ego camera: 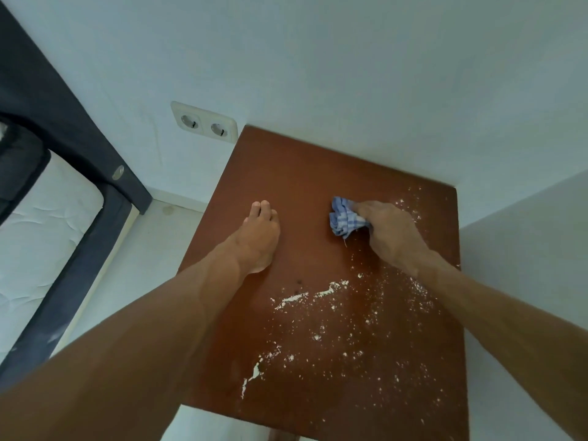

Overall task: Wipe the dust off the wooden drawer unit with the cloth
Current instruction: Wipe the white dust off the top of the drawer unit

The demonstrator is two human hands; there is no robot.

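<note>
We look straight down on the top of the wooden drawer unit (pixel 296 173), a reddish-brown slab pushed into a corner, its far edge and right edge against the white walls (pixel 350 58). Only the top shows; the drawers are hidden from us.

White dust (pixel 350 329) lies on the near and right parts of the top as fine specks, with a few thicker streaks near the middle and one by the near left edge. The far left part of the wood looks bare and dark.

Our left hand (pixel 259 240) rests palm down on the left half of the top. Its fingers (pixel 264 211) are straight and pressed together, pointing toward the far wall, and it holds nothing.

Our right hand (pixel 386 232) is right of centre, knuckles up. Its fingers curl round a bunched blue-and-white checked cloth (pixel 343 219). The cloth sticks out from the left side of the fist and touches the wood, with a loose thread trailing under it. Specks of dust lie just right of this hand and under the wrist.

A cream double wall socket (pixel 204 125) sits on the far wall, just left of the unit's far corner. At the left stands a bed with a dark frame (pixel 63 300) and a white quilted mattress (pixel 41 224), well apart from the unit, with pale floor between them.
</note>
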